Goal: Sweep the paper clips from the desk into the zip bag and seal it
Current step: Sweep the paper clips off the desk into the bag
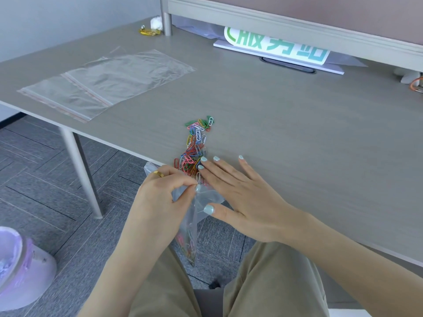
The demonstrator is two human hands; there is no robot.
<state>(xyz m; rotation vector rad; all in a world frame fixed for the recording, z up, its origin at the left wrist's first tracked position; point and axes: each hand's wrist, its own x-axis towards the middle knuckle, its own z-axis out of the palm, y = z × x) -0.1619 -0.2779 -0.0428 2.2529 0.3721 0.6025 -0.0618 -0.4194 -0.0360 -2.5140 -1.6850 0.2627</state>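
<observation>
Mid-sweep, roughly halfway by the look of it: a string of coloured paper clips [194, 147] running from just beyond the right fingertips [203, 159] up the desk [286, 124], a few already down at the bottom of the zip bag [191, 225]. Left hand [160, 193] curled, thumb and fingers pinching the bag mouth just below the desk edge, close beside the right index finger. Right hand [238, 193] flat on the desk, fingers straight and slightly apart, touching the near clips, thumb resting on the bag plastic. Best to keep the mouth pulled wide and tight under the edge, drag clips in short strokes, palm low, to avoid spills onto the floor
</observation>
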